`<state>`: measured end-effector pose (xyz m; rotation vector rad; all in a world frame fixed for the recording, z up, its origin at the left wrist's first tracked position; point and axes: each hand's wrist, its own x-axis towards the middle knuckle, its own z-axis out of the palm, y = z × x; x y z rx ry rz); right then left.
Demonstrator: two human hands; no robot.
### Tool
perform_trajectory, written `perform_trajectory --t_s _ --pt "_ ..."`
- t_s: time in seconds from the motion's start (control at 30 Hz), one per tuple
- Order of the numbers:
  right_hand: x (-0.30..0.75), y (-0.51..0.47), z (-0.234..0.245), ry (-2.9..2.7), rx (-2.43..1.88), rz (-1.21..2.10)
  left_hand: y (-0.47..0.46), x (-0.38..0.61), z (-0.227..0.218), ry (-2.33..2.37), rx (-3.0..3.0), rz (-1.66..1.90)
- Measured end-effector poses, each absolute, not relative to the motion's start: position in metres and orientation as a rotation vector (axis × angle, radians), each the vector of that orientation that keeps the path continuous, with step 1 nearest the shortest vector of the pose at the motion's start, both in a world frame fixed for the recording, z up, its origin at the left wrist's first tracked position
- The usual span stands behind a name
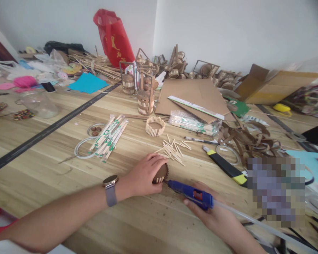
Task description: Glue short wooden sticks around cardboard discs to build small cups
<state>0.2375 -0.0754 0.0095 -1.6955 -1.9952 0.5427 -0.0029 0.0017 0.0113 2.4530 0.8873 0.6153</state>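
My left hand [148, 175], with a watch on its wrist, is closed around a round brown cardboard disc [162, 173] with a ridged edge. A few short pale sticks stand along the disc's near rim. In my right hand [212, 206] is a blue hot glue gun [190, 193], a long clear glue stick [243, 215] running out of its back. Its nozzle points at the disc's near edge, close to the sticks; whether it touches I cannot tell. Beyond my hands lie loose short sticks [172, 150] and a ring of upright sticks on a round base [155, 126].
Wrapped chopsticks [110, 137] and tape rolls [85, 147] lie to the left. A yellow-black utility knife [225, 165] and curled brown strips [243, 141] are on the right. Behind stand small stick baskets [145, 100], cardboard sheets [193, 93], a red bag [113, 38] and an open carton [272, 86].
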Motion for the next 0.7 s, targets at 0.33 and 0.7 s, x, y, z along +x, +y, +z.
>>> perform_trajectory --t_s 0.33,0.7 --pt "0.238 -0.072 0.012 -1.731 -1.793 0.635 0.001 -0.003 0.01 0.906 2.446 0.602" --pt "0.271 -0.048 0.01 -0.823 -1.655 1.1 0.002 -0.004 0.01 0.921 2.475 0.59"
